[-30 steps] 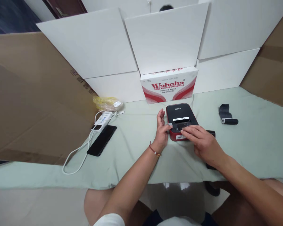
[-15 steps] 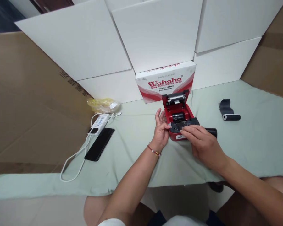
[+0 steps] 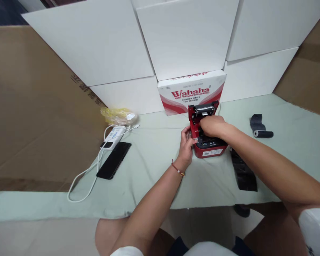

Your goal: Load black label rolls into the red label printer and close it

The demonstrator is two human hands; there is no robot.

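A red and black label printer (image 3: pixel 209 152) stands on the green cloth with its lid (image 3: pixel 203 109) tilted up and back. My left hand (image 3: pixel 186 147) grips the printer's left side, thumb on the front left corner and fingers along the wall. My right hand (image 3: pixel 212 126) reaches down into the open body from the right. Its fingers are hidden inside, so I cannot see what they touch. Beneath my right forearm, a strip of glossy black film (image 3: pixel 244 172) lies on the cloth beside the printer. Farther right rests a black ribbon roll (image 3: pixel 264 134) with a loose end.
Behind the printer leans a white and red Wahaha box (image 3: pixel 191 93) against white panels (image 3: pixel 186 39). Leftward lie a black phone (image 3: pixel 114 160), a white power strip (image 3: pixel 116 137) with a cable and a yellowish plastic bag (image 3: pixel 119 116). Cardboard walls (image 3: pixel 42 117) stand at the sides.
My right hand has moved from the printer's front edge back into its open body. The black film strip at the right now shows stretched toward the table's front. My left hand stays at the printer's side.
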